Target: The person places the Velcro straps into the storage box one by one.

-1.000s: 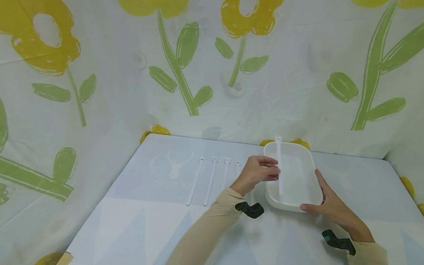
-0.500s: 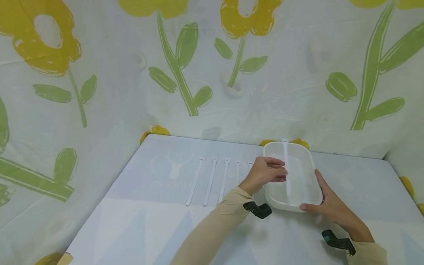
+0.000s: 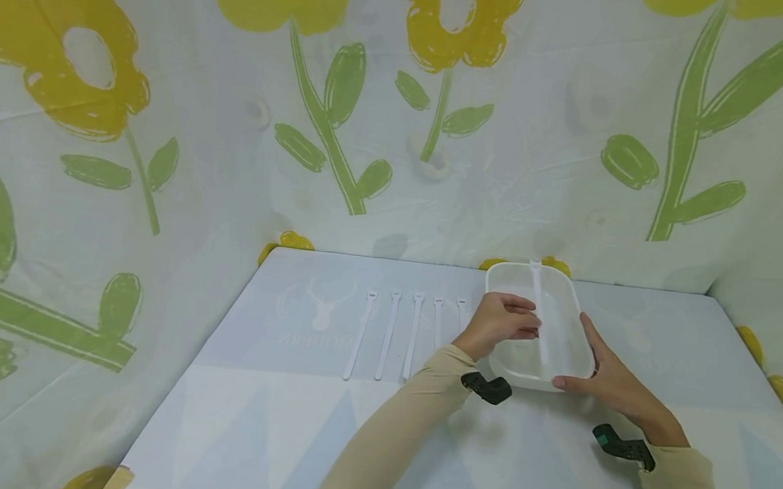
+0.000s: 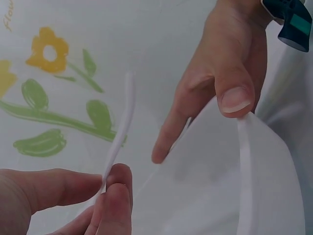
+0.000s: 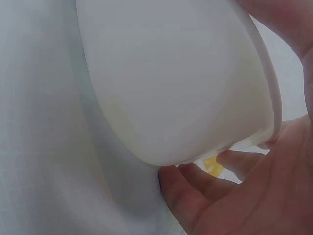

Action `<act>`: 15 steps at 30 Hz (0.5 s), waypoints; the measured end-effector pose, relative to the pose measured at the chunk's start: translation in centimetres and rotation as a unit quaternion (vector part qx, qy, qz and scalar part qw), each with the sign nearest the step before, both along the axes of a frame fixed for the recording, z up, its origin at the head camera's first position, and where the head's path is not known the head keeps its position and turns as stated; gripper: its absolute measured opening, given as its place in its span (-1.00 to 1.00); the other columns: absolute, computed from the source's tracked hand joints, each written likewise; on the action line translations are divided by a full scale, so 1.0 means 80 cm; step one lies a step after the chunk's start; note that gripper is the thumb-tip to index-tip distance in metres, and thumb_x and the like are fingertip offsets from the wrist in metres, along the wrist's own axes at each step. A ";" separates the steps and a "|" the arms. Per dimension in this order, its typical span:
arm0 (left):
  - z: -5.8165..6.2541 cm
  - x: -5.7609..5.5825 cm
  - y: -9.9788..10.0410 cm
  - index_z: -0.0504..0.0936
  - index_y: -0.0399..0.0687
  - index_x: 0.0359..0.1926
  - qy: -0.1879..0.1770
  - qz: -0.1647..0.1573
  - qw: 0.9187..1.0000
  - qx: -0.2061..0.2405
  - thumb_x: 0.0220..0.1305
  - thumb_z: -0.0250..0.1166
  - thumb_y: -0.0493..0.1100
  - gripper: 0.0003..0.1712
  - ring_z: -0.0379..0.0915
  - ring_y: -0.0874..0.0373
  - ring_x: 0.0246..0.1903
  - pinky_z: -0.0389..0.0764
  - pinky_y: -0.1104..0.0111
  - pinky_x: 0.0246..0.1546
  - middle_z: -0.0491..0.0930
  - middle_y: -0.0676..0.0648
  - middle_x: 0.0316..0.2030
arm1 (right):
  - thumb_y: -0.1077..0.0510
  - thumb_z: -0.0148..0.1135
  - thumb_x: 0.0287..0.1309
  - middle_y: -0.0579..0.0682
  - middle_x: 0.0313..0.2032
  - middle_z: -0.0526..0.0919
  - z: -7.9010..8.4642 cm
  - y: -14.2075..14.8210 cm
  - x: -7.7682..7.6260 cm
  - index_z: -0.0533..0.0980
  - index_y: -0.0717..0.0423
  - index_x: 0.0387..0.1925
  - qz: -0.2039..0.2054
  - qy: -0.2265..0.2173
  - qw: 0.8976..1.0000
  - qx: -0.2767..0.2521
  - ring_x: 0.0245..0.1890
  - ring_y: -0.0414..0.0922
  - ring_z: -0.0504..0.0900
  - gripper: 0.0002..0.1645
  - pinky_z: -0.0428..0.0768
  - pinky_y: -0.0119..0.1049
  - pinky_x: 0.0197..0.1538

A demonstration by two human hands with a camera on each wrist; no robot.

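In the head view my left hand [image 3: 499,326] pinches a white cable tie [image 3: 539,292] between thumb and fingers. The tie stands lengthwise over a white rectangular plastic container [image 3: 565,322], its head end reaching past the far rim. The left wrist view shows the strip [image 4: 122,132] bending slightly above the fingertips. My right hand [image 3: 619,379] grips the container's right near corner, thumb on the rim. Its other fingers [image 5: 183,193] lie against the outside and underside in the right wrist view. Whether the tie touches the container, I cannot tell.
Several more white cable ties [image 3: 359,340] lie in a spaced row on the table [image 3: 233,414], left of the container, heads away from me. My left forearm crosses in front of some. A flower-printed cloth [image 3: 502,199] hangs behind the table and along its sides.
My left hand has moved to the right with the cable tie, carrying it from the container's left part toward its middle. The right hand and container have barely moved.
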State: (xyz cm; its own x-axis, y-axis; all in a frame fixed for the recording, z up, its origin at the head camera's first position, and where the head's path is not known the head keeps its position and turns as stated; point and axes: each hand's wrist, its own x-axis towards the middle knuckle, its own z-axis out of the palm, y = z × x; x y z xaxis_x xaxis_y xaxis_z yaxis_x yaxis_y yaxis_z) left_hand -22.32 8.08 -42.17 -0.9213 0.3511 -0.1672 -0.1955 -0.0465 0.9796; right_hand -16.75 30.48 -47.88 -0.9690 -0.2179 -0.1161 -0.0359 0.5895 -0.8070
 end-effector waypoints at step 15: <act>-0.009 -0.002 0.015 0.72 -0.34 -0.10 -0.009 0.011 1.000 -0.021 0.21 0.43 -0.42 -0.78 0.80 -0.15 -0.26 0.85 0.14 -0.14 0.77 -0.18 -0.34 | -0.06 0.51 0.13 0.49 0.56 -0.12 0.001 -0.003 -0.001 -0.59 -0.04 0.61 -0.007 0.000 1.000 0.004 0.31 0.42 0.30 0.59 0.43 0.57 0.27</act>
State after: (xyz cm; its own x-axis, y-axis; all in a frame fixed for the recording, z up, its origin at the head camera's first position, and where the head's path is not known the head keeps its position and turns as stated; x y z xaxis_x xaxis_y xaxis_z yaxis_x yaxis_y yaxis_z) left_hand -22.45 9.30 -42.88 -0.9250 0.3240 -0.1984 -0.2128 -0.0094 0.9770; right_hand -16.80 30.22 -47.80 -0.9719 -0.2034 -0.1184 -0.0272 0.5967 -0.8020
